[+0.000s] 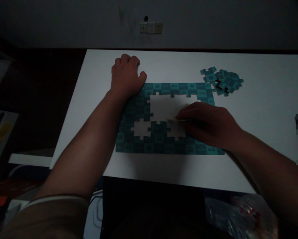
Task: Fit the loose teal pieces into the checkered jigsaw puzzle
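Note:
A teal checked jigsaw puzzle (159, 147) with paw-print squares lies on the white table, its border joined and gaps in its inside. My right hand (208, 124) is over the right part of the puzzle, pinching a puzzle piece (173, 119) that shows edge-on as a thin pale line. That hand hides part of the puzzle's right side. At the upper left corner of the puzzle rests my left hand (126, 74), with nothing visible in it. Its thumb is spread from the fingers, whose tips bend out of sight.
A heap of loose teal puzzle pieces (226, 81) lies just past the upper right corner of the puzzle. Behind the white table (149, 166) is a wall with sockets (151, 28). Below the front edge, a clear plastic bag (238, 215) shows at right.

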A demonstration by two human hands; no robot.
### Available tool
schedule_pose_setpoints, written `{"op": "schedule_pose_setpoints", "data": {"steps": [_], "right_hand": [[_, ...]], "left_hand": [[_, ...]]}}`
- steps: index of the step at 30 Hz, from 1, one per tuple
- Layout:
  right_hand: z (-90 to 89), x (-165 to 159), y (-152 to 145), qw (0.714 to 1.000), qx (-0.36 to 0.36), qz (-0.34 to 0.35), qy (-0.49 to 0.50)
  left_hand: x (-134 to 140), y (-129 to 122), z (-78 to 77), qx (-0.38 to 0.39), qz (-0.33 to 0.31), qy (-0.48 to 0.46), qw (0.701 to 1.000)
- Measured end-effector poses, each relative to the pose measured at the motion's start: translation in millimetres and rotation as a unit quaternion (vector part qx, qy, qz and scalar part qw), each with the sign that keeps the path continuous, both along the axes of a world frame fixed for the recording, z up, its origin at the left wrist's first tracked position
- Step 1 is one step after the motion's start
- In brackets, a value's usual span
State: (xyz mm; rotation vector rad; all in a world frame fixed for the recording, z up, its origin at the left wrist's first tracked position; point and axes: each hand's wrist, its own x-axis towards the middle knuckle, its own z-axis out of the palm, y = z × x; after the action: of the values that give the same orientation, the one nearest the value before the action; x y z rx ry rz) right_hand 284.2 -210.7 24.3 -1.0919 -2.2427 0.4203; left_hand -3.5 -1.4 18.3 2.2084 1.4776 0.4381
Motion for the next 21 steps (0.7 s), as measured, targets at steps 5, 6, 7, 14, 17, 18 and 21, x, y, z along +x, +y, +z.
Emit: {"op": "schedule_pose_setpoints", "data": {"steps": [5,6,7,14,17,18,21], "right_hand": [[-1.8,1.0,-0.7,1.0,-0.003,-0.006,0.002],[-1.2,1.2,-0.5,1.0,-0.005,-0.003,-0.001],[-0.3,1.5,-0.3,1.0,-0.008,-0.001,-0.005],[3.4,1.0,0.9,1.0,-0.005,0.001,-0.015],[2.7,0.6,0.8,1.0,-0.003,-0.002,-0.009],[2.3,0.7,0.8,1.0,0.0,-0.001,-0.007],[1.3,1.3,0.7,1.0,0.002,0.007,-0.004]], "left_hand": [[-0.2,1.7,0.9,0.003,-0.015,0.059,0.998],[-0.1,1.4,2.0,0.003,-0.012,0.071,0.997],[0.1,0.9,3.1,0.001,-0.01,0.08,0.997],[2.2,-2.6,3.6,0.004,-0.011,0.104,0.995],[1.5,-1.4,-0.1,0.03,0.013,0.091,0.995],[1.2,-0.6,-1.2,0.033,0.016,0.086,0.996],[0.3,1.0,-3.4,0.035,0.017,0.078,0.996]]}}
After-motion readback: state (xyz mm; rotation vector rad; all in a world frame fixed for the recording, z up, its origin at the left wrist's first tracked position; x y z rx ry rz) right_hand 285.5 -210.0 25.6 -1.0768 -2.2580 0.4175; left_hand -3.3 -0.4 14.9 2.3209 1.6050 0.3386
